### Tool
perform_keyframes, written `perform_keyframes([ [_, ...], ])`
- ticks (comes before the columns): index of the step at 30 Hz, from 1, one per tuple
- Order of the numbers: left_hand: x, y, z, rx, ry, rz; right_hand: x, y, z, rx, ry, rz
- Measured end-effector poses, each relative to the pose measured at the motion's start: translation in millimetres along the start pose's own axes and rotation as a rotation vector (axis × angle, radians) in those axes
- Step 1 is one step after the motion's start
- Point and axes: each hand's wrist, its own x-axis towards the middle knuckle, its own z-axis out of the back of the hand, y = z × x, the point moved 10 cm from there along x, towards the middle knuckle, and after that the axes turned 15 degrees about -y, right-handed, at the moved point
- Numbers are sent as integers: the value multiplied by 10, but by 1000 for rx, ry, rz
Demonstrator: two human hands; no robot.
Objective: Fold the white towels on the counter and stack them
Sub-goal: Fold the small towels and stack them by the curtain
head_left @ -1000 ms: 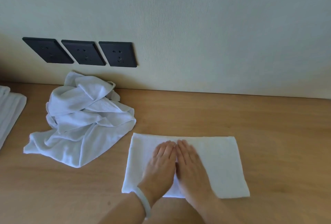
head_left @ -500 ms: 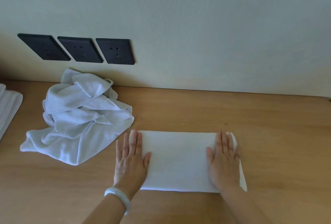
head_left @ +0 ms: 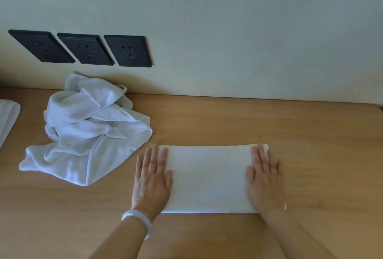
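Observation:
A folded white towel (head_left: 209,178) lies flat as a rectangle on the wooden counter (head_left: 310,144). My left hand (head_left: 152,178) presses flat on its left end, fingers straight, a pale bangle on the wrist. My right hand (head_left: 265,178) lies flat on the right end, fingers straight, covering that edge. To the left, near the wall, sits a crumpled heap of white towels (head_left: 89,132). The corner of another folded white towel (head_left: 7,117) shows at the far left edge.
Three black wall sockets (head_left: 85,49) sit on the pale wall above the heap. The wall closes off the back of the counter. Bare wood stretches to the right of the folded towel and in front of it.
My hands slid apart from the middle of the towel to its two ends, smoothing it. In the last half second they have hardly moved.

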Motion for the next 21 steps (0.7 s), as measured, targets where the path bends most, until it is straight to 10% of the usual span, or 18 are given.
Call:
perform_keyframes([
  [8, 20, 86, 116, -97, 25, 155, 43, -217, 96, 201, 101, -234],
  [13, -126, 362, 407, -178, 101, 583, -129, -544, 377, 195, 105, -618],
  [21, -425, 421, 321, -915, 301, 1025, -466, -324, 328, 987, 450, -1174],
])
